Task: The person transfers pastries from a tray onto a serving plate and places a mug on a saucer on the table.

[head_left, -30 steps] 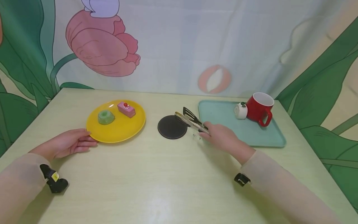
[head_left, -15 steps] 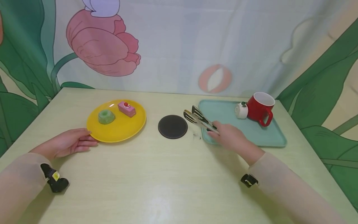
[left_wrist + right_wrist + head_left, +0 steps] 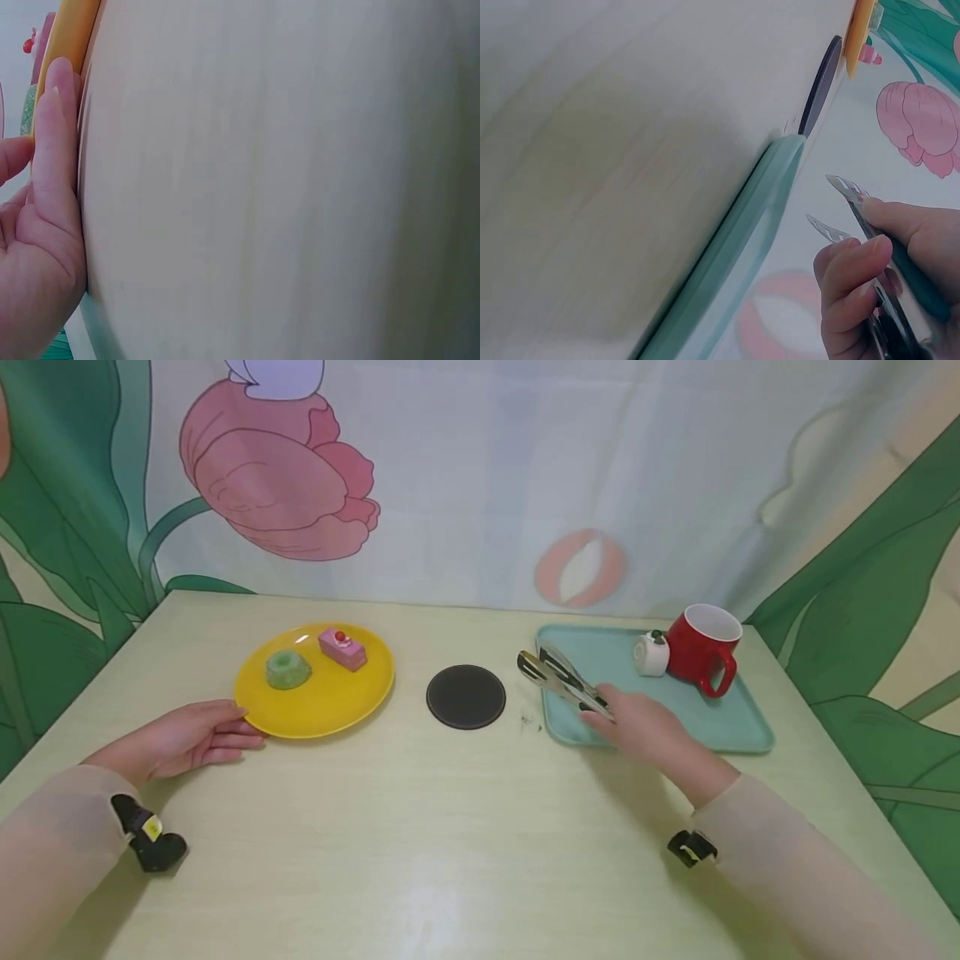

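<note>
Gripping tongs in the right hand, above the left edge of the tray — pinching the yellow plate, left of the coaster, by its rim in the left hand.

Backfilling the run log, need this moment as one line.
left hand: pinches yellow plate; right hand: holds open tongs; plate: green sweet, pink cake; tray: white roll, red mug

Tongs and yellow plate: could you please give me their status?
Right hand gripping metal tongs, open and empty. Left hand pinching rim of yellow plate. Possible obstacle: red mug beside Swiss roll.
</note>
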Demonstrator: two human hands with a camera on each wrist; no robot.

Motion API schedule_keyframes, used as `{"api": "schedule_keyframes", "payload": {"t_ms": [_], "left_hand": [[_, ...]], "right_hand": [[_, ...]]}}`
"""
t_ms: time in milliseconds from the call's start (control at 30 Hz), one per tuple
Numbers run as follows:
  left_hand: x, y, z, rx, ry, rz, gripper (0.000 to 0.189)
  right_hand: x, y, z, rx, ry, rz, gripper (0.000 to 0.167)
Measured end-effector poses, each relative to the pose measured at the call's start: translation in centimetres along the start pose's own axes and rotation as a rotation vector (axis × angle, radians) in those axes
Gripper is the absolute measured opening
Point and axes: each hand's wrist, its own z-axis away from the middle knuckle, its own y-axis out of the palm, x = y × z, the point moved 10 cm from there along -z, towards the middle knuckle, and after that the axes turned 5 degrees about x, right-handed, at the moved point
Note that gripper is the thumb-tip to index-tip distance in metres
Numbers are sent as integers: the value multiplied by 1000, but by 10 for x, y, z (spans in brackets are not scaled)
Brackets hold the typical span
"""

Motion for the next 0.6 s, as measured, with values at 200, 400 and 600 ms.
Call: {"api": "schedule_keyframes", "payload": {"t_ms": [200, 400, 600], "left_hand": [[-3, 0, 0, 3, 1, -2, 55], [-4, 2, 0, 13, 12, 6, 55], [-5, 4, 2, 12, 18, 8, 55]], "right_hand": [[-12, -2, 4, 15, 26, -3, 53], [-25, -4, 10, 23, 51, -16, 57], [-36, -3, 15, 18, 64, -16, 59]]}}
